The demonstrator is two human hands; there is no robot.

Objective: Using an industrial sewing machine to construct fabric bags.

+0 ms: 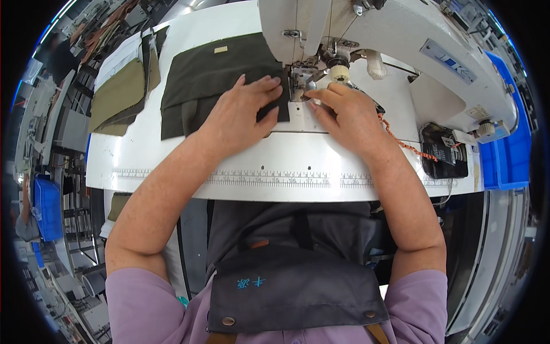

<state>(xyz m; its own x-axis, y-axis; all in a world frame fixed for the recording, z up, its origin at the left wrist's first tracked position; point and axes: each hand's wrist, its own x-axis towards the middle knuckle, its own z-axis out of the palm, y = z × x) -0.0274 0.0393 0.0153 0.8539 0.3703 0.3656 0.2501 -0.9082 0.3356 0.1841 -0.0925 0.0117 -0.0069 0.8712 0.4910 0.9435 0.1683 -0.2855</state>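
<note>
A dark green fabric panel (197, 71) with a small pale label (221, 50) lies on the white sewing table. Its right edge reaches the presser foot (300, 86) of a white sewing machine (378, 28). My left hand (243, 109) rests on the panel with fingers spread and the thumb near its right edge. My right hand (346, 112) is just right of the presser foot. Its thumb and forefinger come close together there, and whatever they pinch is too small to make out.
Stacked olive and grey cloth pieces (117, 86) lie at the table's left. A printed ruler strip (269, 178) runs along the front edge. To the right are an orange twisted cord (404, 140), a black pouch-like item (442, 152) and a blue bin (504, 155).
</note>
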